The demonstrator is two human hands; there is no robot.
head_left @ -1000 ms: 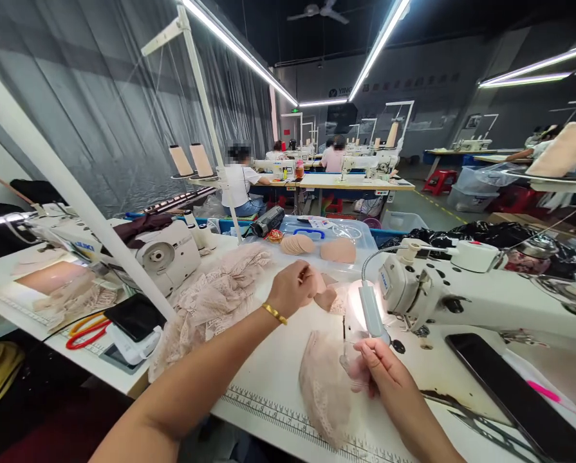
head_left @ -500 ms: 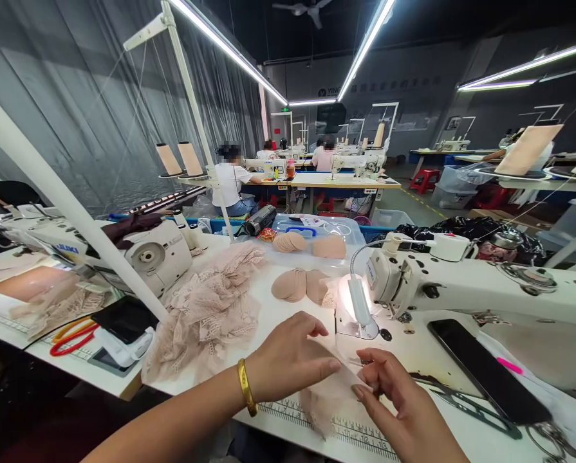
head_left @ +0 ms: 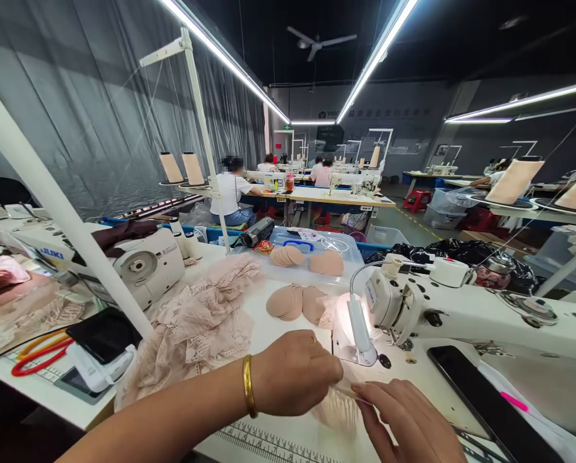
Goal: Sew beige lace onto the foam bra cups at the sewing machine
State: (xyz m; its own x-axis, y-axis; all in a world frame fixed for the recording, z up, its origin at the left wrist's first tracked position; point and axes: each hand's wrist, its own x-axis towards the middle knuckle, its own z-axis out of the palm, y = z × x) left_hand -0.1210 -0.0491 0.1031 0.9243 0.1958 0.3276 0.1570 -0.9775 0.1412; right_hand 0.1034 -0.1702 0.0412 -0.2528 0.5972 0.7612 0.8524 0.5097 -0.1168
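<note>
My left hand (head_left: 295,373), with a gold bangle on the wrist, is closed on the edge of a sheer beige fabric piece (head_left: 338,410). Opposite it, my right hand (head_left: 406,415) pinches the same edge between thumb and fingers. The fabric hangs below both hands over the table front, partly hidden by them. Just beyond is the lit needle area of a white sewing machine (head_left: 485,305); its lamp (head_left: 360,325) covers part of the needle. Overlapping beige oval pads (head_left: 288,302) lie behind my left hand, with lace against their right side.
A heap of beige lace fabric (head_left: 195,321) covers the table's left side. A black phone (head_left: 490,399) lies by the machine bed. Behind, a clear plastic box (head_left: 336,283) carries more pads. Orange-red scissors (head_left: 41,354) lie far left. Other people sit at machines farther back.
The view has tilted up slightly. My left fingers, spread before, have closed on the fabric. My right hand has turned palm down, and the two hands hold the edge close together.
</note>
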